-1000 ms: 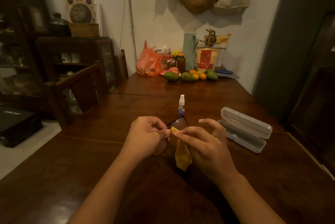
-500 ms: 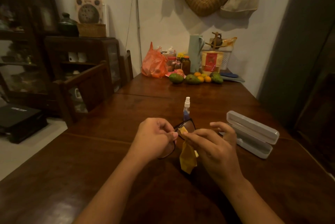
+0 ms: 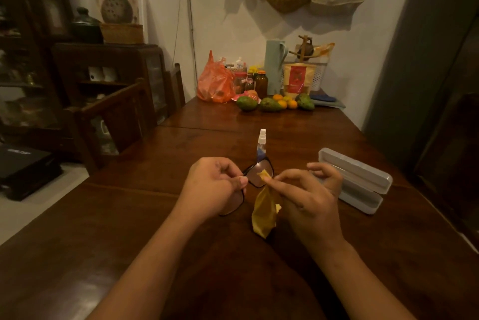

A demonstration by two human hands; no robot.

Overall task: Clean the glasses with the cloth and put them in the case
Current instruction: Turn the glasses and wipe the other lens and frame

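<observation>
Midway through the wiping step, the left hand [image 3: 215, 187] is gripping the black-framed glasses [image 3: 259, 173] above the near table while the right hand [image 3: 311, 197] is pinching the yellow cloth [image 3: 264, 213] onto a lens, and next the open case [image 3: 363, 190] at right is likely waiting.

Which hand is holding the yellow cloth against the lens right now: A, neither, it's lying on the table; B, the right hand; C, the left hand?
B: the right hand pinches the cloth onto a lens of the glasses, while the left hand holds the frame.
</observation>
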